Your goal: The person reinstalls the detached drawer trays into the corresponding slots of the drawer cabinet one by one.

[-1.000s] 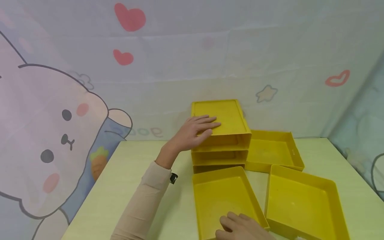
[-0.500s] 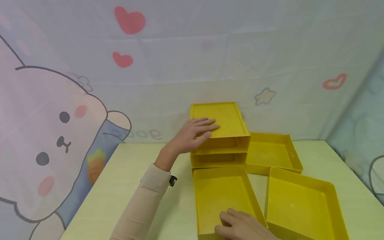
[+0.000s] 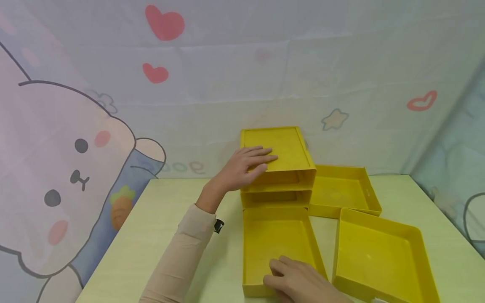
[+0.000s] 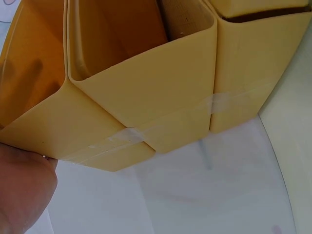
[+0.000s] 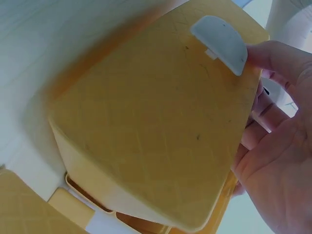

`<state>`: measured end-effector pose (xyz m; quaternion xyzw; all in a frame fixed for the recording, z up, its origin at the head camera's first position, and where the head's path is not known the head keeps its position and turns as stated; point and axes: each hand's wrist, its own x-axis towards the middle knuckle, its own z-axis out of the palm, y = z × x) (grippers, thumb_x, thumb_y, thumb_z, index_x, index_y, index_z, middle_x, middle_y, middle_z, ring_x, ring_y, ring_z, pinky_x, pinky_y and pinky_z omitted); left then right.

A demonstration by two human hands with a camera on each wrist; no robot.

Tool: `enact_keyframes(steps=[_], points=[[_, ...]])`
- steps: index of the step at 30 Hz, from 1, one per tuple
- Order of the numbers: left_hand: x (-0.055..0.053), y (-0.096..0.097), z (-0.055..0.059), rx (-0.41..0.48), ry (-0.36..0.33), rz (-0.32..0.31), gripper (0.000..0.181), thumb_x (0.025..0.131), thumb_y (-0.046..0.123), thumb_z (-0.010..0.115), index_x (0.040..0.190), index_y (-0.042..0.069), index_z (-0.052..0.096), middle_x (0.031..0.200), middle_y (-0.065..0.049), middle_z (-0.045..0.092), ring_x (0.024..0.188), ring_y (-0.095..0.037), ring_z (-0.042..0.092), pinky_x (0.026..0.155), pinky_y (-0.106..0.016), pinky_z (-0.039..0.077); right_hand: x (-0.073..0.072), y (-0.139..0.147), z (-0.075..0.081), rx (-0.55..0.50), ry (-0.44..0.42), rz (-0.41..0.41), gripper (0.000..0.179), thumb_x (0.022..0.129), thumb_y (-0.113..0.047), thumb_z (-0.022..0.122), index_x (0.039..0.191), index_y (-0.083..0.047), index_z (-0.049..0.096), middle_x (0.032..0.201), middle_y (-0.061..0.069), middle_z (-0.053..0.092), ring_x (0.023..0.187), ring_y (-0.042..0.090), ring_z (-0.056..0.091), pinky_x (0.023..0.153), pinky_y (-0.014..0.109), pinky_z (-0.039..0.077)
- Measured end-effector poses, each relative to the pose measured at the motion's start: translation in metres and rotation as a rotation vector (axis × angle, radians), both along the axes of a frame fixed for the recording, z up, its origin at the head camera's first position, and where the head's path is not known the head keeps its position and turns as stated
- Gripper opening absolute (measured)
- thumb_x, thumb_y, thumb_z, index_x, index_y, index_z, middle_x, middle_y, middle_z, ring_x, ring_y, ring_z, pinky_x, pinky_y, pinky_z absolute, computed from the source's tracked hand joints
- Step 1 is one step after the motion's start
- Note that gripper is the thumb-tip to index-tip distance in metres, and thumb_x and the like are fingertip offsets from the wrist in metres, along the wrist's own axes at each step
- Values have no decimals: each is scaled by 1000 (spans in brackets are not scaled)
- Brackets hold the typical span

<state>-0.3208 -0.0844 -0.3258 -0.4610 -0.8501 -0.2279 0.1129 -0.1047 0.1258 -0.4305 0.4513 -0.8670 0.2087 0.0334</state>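
A yellow drawer cabinet point(image 3: 282, 145) with openings one above another stands at the back of the table. My left hand point(image 3: 242, 168) rests on its top, fingers spread and straight. In the left wrist view, part of that hand point(image 4: 24, 187) shows beside the cabinet's taped wall point(image 4: 146, 92). Before the lowest opening lies a yellow drawer point(image 3: 276, 235), its far end right at the cabinet. My right hand point(image 3: 299, 280) grips the near edge. Seen from the right wrist, the thumb touches a white half-round handle point(image 5: 222, 41) and the fingers curl over the rim.
Two more yellow drawers lie to the right: one point(image 3: 342, 191) beside the cabinet, the other point(image 3: 379, 252) nearer the front edge. A printed cloth point(image 3: 227, 84) hangs close behind the table point(image 3: 166, 235). A dark cable point(image 3: 467, 219) shows at far right.
The gripped drawer has straightened and slid slightly left; its far end now covers the lowest opening. My right hand has moved left and forward with it. The left hand stays on the cabinet top.
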Motion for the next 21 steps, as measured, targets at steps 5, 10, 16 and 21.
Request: enact_keyframes(steps=[5, 10, 16, 21], points=[[0, 0, 0, 10, -5, -1, 43, 112, 29, 52, 154, 21, 60, 163, -5, 50, 156, -31, 37, 126, -56, 25, -6, 2, -1, 11, 79, -25, 23, 96, -8, 75, 94, -28, 63, 83, -16, 34, 73, 0, 34, 62, 16, 32], [-1, 4, -6, -3, -2, -11, 43, 113, 31, 51, 154, 22, 59, 164, -4, 50, 156, -31, 38, 126, -56, 25, -11, 5, 3, 34, 95, -41, 21, 97, -11, 76, 93, -27, 64, 81, -15, 35, 72, 1, 36, 63, 17, 33], [2, -1, -5, 6, -19, 5, 42, 113, 31, 51, 153, 23, 60, 163, -3, 50, 156, -30, 37, 127, -56, 24, -21, 1, 3, 22, 92, -68, 23, 96, -8, 75, 91, -27, 64, 81, -14, 35, 73, 2, 37, 63, 18, 33], [2, -4, -4, 5, 0, 12, 43, 113, 31, 51, 153, 22, 60, 163, -4, 50, 156, -30, 38, 127, -56, 25, -32, -2, -2, -43, 217, -69, 27, 90, -2, 77, 87, -24, 62, 82, -13, 33, 72, 2, 33, 60, 16, 29]])
